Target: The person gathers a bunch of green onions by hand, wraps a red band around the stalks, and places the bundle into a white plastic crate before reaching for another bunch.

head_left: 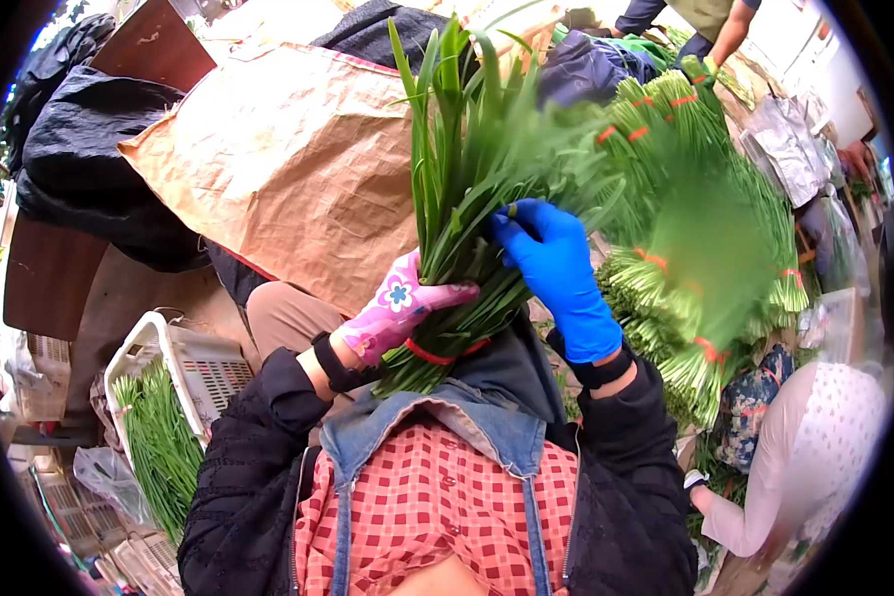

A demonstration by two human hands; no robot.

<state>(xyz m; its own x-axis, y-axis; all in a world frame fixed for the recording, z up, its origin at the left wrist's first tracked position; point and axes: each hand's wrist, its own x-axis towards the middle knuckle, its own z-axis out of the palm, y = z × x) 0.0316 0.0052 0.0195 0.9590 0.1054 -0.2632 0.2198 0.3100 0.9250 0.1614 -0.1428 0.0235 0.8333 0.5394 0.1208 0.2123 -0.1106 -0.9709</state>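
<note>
Wrinkled tan sheeting (288, 159) spreads over the far middle in the head view, with glossy black sheeting (99, 149) to its left. At the near left stands a white basket (209, 370) with slotted plastic walls, holding long greens (159, 437). On the right lies a heap (656, 124) of greens tied with red bands, part of it blurred. One person's arm (735, 35) reaches down at its far edge; another person (770, 467) in pale, dotted clothing is bent over at the near right.

Both forearms, in black sleeves, come forward from the near side, elbows bent. The left hand (402, 298) angles inward and to the right; the right hand (561, 273) is raised, its wrist bent toward the left. Between them, above the lap, is the bunch (457, 223): flat, strap-like green leaves fanning out at the far end, with a red band (430, 356) around the near end.

The left glove is pink with flowers, the right one smooth blue. The left thumb lies across the bunch, closing the grip around it. The right thumb and forefinger curl close together at the leaves; whether they pinch one, I cannot tell.
</note>
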